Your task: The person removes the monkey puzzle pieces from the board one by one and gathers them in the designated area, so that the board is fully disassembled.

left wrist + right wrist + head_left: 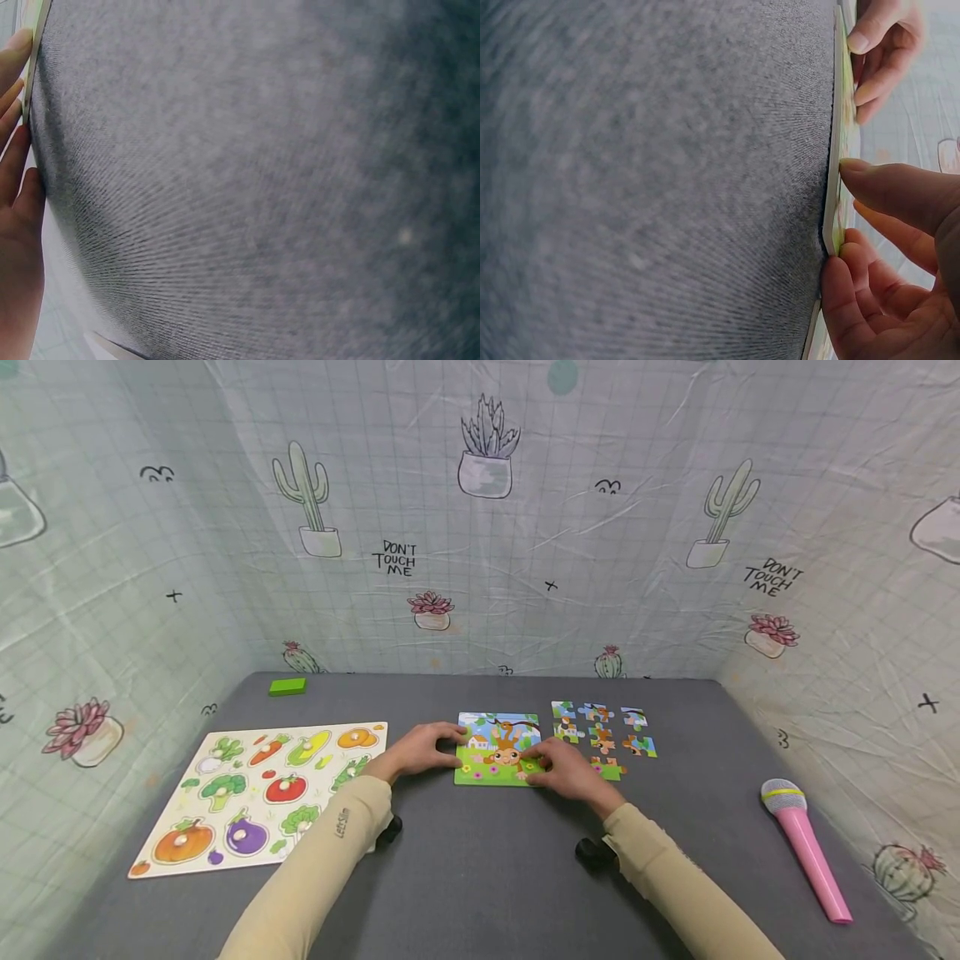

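Note:
A jigsaw puzzle (pixel 495 768) with a cartoon monkey, a house and flowers on green lies flat at the middle of the table. My left hand (pixel 426 747) is at its left side, thumb and fingertips right at the edge. From the right, my right hand (pixel 570 770) reaches over the puzzle's right edge. In the right wrist view its thumb (pixel 870 176) touches the face of the puzzle near a corner, with other fingertips resting at that corner. Several loose jigsaw pieces (pixel 602 739), with matching picture parts, lie just right of the puzzle.
A vegetable peg board (pixel 255 810) covers the table's left side, partly behind my left sleeve. Behind it lies a green block (pixel 288 687). A pink toy microphone (pixel 813 860) lies at the far right. Printed cloth (pixel 510 552) walls in the back and sides of the grey table.

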